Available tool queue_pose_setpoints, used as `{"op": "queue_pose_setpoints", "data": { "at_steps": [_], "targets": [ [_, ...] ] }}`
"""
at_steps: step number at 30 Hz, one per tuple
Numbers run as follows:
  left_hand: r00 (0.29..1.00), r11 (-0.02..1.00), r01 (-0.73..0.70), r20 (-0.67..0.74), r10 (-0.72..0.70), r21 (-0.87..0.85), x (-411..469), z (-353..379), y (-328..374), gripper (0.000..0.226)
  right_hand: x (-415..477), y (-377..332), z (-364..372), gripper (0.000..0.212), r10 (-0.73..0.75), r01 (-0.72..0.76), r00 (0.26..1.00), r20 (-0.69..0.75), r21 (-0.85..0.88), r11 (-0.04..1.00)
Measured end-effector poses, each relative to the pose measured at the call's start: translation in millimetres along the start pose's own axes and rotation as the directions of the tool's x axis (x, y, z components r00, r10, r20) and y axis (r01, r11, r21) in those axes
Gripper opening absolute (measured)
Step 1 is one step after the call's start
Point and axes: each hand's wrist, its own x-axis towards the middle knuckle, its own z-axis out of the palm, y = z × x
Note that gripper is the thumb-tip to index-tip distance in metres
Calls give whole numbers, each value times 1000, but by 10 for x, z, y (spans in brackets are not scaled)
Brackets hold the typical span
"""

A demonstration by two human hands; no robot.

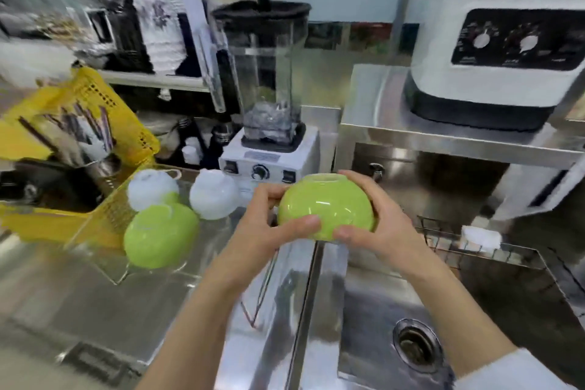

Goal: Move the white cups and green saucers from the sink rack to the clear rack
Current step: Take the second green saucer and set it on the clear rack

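Note:
Both of my hands hold one green saucer [326, 209] upside down above the sink's left edge. My left hand [269, 218] grips its left side and my right hand [376, 218] grips its right side. On the clear rack [104, 260] to the left rest two upturned white cups [152, 188] [213, 193] and another green saucer [160, 236]. The wire sink rack [481, 250] spans the sink on the right and carries a small white item [479, 239].
A blender [269, 117] stands behind the saucer. A yellow basket [82, 123] with utensils sits at the left. A white appliance [493, 54] rests on a steel shelf at the right. The sink drain [416, 345] lies below.

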Motion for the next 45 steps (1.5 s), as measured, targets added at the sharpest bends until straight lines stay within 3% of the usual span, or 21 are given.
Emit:
{"op": "queue_pose_setpoints", "data": {
  "at_steps": [9,21,31,37,41,45],
  "targets": [
    [998,999,24,-58,-21,47,-246,-786,-213,72,302,-68,818,103,-42,108,971,235,-276,955],
    [997,997,67,-28,-67,29,-292,-1067,-489,71,310,-13,1153,106,-11,93,972,236,-339,936],
    [998,991,60,-32,-57,120,-262,-1182,-523,62,336,19,1257,104,-14,83,981,196,-348,934],
    [998,987,56,2,-57,153,-235,-1277,-476,56,351,37,1361,91,-45,96,988,151,-351,931],
    [996,986,93,-3,-94,140,-224,-1326,-499,77,342,80,1435,92,-58,98,991,119,-366,926],
    [994,965,103,-2,-106,240,-221,-1358,-478,94,310,110,1484,96,-48,87,993,104,-414,906]
  ]
}}
